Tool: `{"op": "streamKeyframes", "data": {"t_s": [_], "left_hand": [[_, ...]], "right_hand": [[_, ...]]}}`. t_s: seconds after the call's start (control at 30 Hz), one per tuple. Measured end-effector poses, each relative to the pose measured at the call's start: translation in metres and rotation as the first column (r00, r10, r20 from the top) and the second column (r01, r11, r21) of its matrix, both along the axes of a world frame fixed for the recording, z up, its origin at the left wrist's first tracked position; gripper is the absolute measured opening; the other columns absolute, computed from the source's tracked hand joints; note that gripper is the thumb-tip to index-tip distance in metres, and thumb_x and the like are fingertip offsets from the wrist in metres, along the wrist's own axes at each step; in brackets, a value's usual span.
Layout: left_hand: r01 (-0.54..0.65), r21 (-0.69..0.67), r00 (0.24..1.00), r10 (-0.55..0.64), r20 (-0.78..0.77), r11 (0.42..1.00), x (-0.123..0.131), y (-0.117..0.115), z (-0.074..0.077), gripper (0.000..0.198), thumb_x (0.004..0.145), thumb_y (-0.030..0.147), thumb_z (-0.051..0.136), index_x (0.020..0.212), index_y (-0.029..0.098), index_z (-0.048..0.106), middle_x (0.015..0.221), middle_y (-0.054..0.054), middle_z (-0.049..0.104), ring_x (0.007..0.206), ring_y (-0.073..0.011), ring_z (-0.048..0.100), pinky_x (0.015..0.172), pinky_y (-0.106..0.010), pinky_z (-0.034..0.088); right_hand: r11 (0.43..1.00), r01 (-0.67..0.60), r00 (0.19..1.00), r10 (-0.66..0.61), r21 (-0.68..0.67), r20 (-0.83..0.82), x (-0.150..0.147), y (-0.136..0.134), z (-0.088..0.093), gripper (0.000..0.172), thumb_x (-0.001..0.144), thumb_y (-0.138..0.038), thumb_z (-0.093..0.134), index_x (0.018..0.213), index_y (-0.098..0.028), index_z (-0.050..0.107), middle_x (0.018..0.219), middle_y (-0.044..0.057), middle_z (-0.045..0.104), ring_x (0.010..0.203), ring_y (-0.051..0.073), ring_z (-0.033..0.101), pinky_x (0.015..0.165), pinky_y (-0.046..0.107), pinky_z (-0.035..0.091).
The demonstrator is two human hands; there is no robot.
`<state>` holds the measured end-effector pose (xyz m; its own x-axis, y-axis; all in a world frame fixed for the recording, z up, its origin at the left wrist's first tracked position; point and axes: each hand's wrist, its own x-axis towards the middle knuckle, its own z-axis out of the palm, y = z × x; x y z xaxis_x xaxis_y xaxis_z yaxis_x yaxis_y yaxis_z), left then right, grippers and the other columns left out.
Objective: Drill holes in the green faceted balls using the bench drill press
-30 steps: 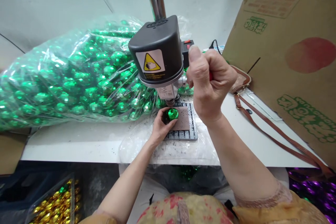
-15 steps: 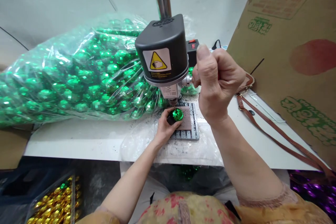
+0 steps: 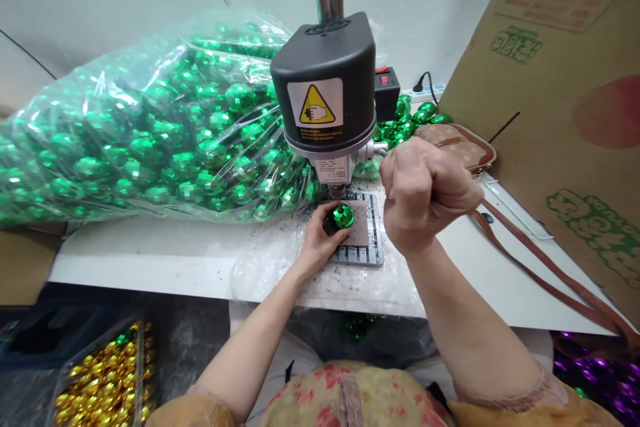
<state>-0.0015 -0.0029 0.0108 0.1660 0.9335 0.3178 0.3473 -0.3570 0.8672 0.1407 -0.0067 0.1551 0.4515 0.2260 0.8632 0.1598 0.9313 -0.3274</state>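
Note:
Under the black bench drill press (image 3: 327,47), my left hand (image 3: 319,242) grips a shiny green ball (image 3: 343,216) from its left side, thumb in front and fingers behind. A dark piece (image 3: 329,225) sits between the ball and my palm; its kind is unclear. The ball rests over a brownish pad (image 3: 359,230) on the slotted metal base (image 3: 376,255). Just above it is the drill chuck (image 3: 339,191), with the bit close to the ball's top. My right hand (image 3: 425,197) is closed in a fist around the press's feed handle (image 3: 379,148), whose grip is hidden inside the fingers.
A clear bag of green faceted balls (image 3: 150,140) fills the table's left. More green balls (image 3: 407,117) lie behind the press. At right are a small brown bag (image 3: 455,143) with a strap and a large carton (image 3: 555,100). A bin holds gold balls (image 3: 100,373) below.
My right fist has come down with the feed handle. My left hand keeps hold of the green ball on the base. The whole view has shifted slightly.

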Motion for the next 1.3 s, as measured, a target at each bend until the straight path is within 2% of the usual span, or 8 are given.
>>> {"op": "streamKeyframes", "data": {"t_s": [0.37,0.5,0.63,0.77,1.1,1.3], "left_hand": [[0.018,-0.001,0.999,-0.017,0.03,1.0,0.0,0.0,-0.002,0.053,0.076,0.031,0.082,0.123,0.022,0.059,0.12,-0.009,0.067,0.115,-0.027,0.064,0.101,-0.042,0.049],[0.032,-0.005,0.998,-0.032,0.051,0.999,0.0,0.0,-0.001,0.054,0.077,0.032,0.082,0.125,0.021,0.059,0.123,-0.009,0.066,0.117,-0.0268,0.063,0.102,-0.041,0.049],[0.028,-0.008,0.998,-0.027,0.049,1.0,0.001,-0.001,0.0,0.054,0.077,0.031,0.082,0.124,0.021,0.059,0.122,-0.009,0.067,0.116,-0.0262,0.063,0.101,-0.04,0.049],[0.023,-0.02,0.998,-0.022,0.053,1.0,0.002,-0.001,0.001,0.053,0.077,0.031,0.081,0.124,0.021,0.059,0.122,-0.009,0.066,0.115,-0.0265,0.063,0.102,-0.041,0.049],[0.042,-0.028,0.996,-0.039,0.085,0.999,0.0,0.0,-0.003,0.052,0.077,0.032,0.081,0.123,0.023,0.058,0.124,-0.009,0.065,0.118,-0.0268,0.061,0.105,-0.044,0.046],[0.031,-0.012,0.997,-0.03,0.077,0.999,0.001,-0.001,-0.002,0.052,0.076,0.03,0.08,0.123,0.022,0.059,0.122,-0.009,0.066,0.116,-0.0266,0.062,0.103,-0.043,0.048]], "right_hand": [[0.999,-0.001,1.0,0.0,0.053,0.023,0.003,0.002,-0.008,0.05,0.089,-0.022,0.056,0.055,-0.019,0.019,0.049,-0.004,0.023,0.043,0.007,0.028,0.046,0.029,0.024],[0.999,0.023,0.995,-0.026,0.031,0.092,0.006,-0.002,-0.011,0.05,0.088,-0.019,0.056,0.055,-0.019,0.019,0.047,-0.005,0.024,0.043,0.007,0.032,0.045,0.029,0.029],[0.998,0.022,0.994,-0.029,0.067,0.104,0.007,-0.002,-0.014,0.048,0.087,-0.017,0.056,0.055,-0.018,0.02,0.047,-0.005,0.024,0.043,0.006,0.032,0.045,0.027,0.031],[0.997,0.035,0.99,-0.044,0.069,0.132,0.008,-0.002,-0.016,0.043,0.086,-0.014,0.055,0.056,-0.018,0.024,0.049,-0.006,0.031,0.044,0.005,0.033,0.045,0.026,0.034],[0.982,0.015,0.989,-0.043,0.19,0.144,0.007,0.005,-0.022,0.039,0.081,-0.006,0.052,0.058,-0.018,0.024,0.052,-0.006,0.031,0.045,0.003,0.031,0.043,0.024,0.032],[0.987,-0.001,0.981,-0.03,0.158,0.194,0.011,0.002,-0.032,0.039,0.079,-0.004,0.053,0.058,-0.018,0.024,0.053,-0.006,0.031,0.046,0.003,0.032,0.046,0.025,0.038]]}}
